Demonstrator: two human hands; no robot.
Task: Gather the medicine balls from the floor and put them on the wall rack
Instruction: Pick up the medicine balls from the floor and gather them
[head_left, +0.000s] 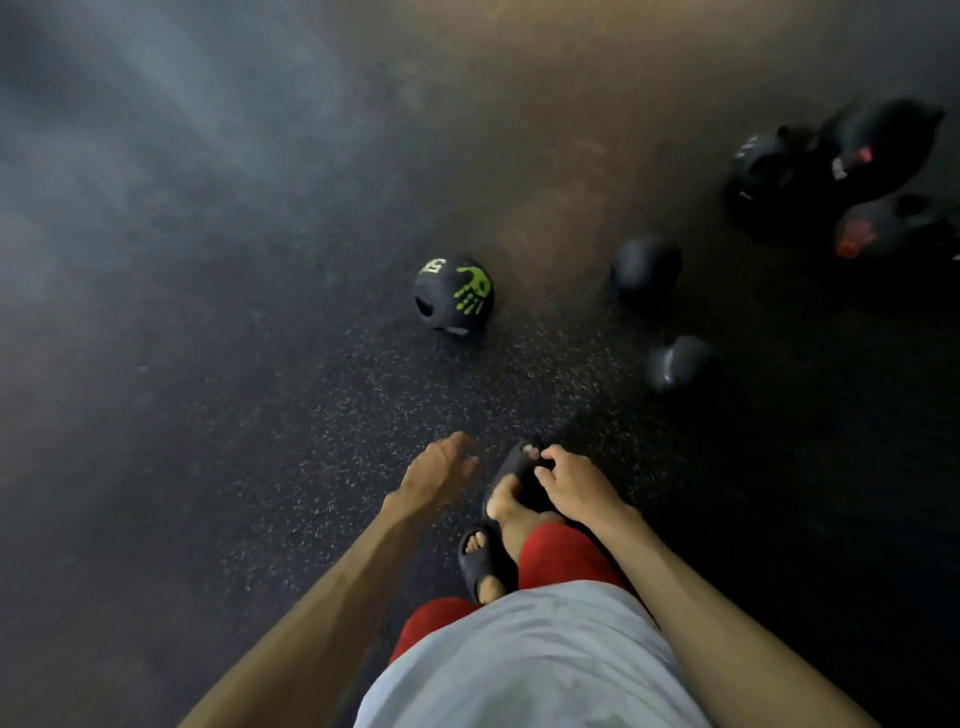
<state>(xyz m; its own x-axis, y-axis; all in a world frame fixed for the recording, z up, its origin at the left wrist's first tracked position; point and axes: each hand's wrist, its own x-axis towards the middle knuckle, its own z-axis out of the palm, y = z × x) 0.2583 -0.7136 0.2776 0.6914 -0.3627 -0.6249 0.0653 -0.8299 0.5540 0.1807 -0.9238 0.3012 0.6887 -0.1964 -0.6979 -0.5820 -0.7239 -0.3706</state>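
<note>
Black speckled rubber floor (291, 426); green-handprint medicine ball (453, 294) lying on it ahead of left hand (441, 475), well apart. To its right, plain dark ball (647, 266) and second dark ball (678, 364); blurred red-marked ball cluster (852, 171) beyond. Left fingers relaxed, empty; fingers of right hand (571, 488) loosely curled, holding nothing.

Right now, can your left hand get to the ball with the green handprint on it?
Probably not yet. The left hand hangs open, apart from the green-handprint medicine ball on the speckled floor ahead. Only bare floor lies between, so a step and a stoop should do.
</note>
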